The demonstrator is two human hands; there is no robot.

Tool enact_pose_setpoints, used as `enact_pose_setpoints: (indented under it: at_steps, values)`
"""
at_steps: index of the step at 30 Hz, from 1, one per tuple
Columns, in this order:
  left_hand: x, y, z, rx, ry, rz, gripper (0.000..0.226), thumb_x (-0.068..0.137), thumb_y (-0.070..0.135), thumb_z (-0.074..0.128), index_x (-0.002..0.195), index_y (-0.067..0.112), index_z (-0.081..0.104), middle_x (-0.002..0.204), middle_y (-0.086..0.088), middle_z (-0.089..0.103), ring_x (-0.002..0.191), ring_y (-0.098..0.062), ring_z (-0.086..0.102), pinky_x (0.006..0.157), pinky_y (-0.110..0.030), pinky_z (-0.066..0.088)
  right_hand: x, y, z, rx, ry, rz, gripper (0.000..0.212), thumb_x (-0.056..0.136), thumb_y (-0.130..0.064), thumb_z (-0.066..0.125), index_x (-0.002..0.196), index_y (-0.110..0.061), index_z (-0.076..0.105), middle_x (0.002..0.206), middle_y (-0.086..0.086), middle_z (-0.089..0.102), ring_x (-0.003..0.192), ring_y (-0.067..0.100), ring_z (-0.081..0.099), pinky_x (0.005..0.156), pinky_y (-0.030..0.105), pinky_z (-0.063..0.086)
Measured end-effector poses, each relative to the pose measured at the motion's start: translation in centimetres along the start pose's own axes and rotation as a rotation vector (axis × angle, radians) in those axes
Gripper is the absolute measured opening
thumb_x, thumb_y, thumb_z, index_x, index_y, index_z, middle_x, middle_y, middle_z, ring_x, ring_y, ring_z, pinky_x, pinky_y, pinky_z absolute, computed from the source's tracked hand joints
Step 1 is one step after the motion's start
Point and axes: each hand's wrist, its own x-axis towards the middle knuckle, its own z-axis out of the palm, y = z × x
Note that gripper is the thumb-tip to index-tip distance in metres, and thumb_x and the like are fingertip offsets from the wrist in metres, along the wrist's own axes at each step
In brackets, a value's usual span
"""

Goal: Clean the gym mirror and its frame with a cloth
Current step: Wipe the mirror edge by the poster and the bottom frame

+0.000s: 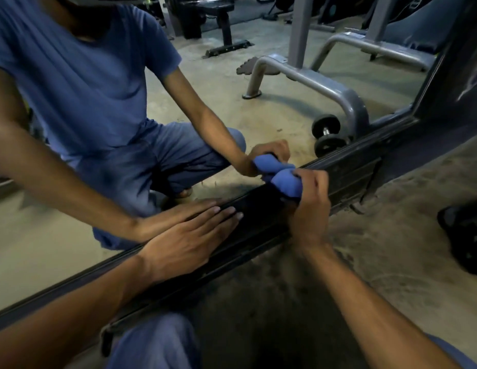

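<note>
A large wall mirror (232, 83) fills the upper left of the head view, down to floor level. Its dark bottom frame (346, 171) runs diagonally from lower left to upper right. My right hand (310, 206) grips a bunched blue cloth (286, 183) and holds it against the frame's top edge where it meets the glass. My left hand (189, 241) lies flat with straight fingers on the frame, to the left of the cloth. The glass reflects me crouching, both hands and the cloth.
Dusty concrete floor (391, 235) lies in front of the frame. A black object (466, 235) sits on the floor at the right edge. In the reflection appear a grey machine base, a black dumbbell and a bench. My knee (157, 339) is at the bottom.
</note>
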Motion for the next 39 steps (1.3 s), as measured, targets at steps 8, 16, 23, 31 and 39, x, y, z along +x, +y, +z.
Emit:
enact_pose_setpoints:
  at_steps: [8, 16, 23, 31, 39]
  values:
    - [0.0, -0.1, 0.6, 0.070, 0.019, 0.003, 0.067, 0.100, 0.026, 0.037, 0.161, -0.002, 0.037, 0.169, -0.021, 0.033, 0.160, -0.033, 0.025, 0.132, -0.046, 0.006, -0.3, -1.4, 0.5, -0.057, -0.151, -0.307, 0.050, 0.080, 0.001, 0.078, 0.124, -0.014, 0.061, 0.124, 0.009, 0.054, 0.096, 0.024, 0.064, 0.071, 0.036, 0.060]
    - [-0.1, -0.1, 3.0, 0.220, 0.131, 0.016, 0.066, 0.092, 0.017, 0.062, 0.152, -0.007, 0.050, 0.165, -0.026, 0.037, 0.162, -0.040, 0.012, 0.134, -0.049, 0.001, -7.3, -6.3, 3.7, 0.167, -0.049, 0.240, 0.044, 0.085, 0.005, 0.074, 0.123, -0.011, 0.059, 0.122, 0.001, 0.053, 0.100, 0.016, 0.061, 0.082, 0.028, 0.051]
    - [3.5, 0.4, 3.5, 0.196, 0.209, 0.123, 0.062, 0.099, 0.015, 0.028, 0.153, -0.011, 0.045, 0.164, -0.026, 0.041, 0.155, -0.042, 0.035, 0.131, -0.053, 0.022, -6.4, -7.7, 6.9, 0.418, 0.436, 0.762, 0.018, 0.082, -0.017, 0.070, 0.089, -0.021, 0.054, 0.086, 0.004, 0.059, 0.078, 0.019, 0.056, 0.070, 0.030, 0.044]
    - [6.9, 0.9, 6.7, 0.194, 0.235, 0.004, 0.059, 0.104, 0.027, 0.043, 0.152, -0.008, 0.045, 0.156, -0.025, 0.049, 0.145, -0.040, 0.042, 0.134, -0.053, 0.002, -4.1, -5.4, 3.7, 0.084, 0.229, 0.371, 0.025, 0.085, -0.003, 0.074, 0.102, -0.012, 0.057, 0.104, 0.005, 0.053, 0.083, 0.005, 0.047, 0.079, 0.014, 0.043]
    - [6.6, 1.0, 6.7, 0.147, 0.196, 0.047, 0.059, 0.105, 0.023, 0.037, 0.153, -0.012, 0.043, 0.164, -0.028, 0.039, 0.152, -0.044, 0.039, 0.127, -0.056, 0.030, 0.2, -2.1, 2.1, -0.084, 0.184, 0.183, 0.029, 0.084, 0.000, 0.064, 0.112, -0.004, 0.059, 0.115, 0.015, 0.051, 0.094, 0.022, 0.054, 0.082, 0.030, 0.044]
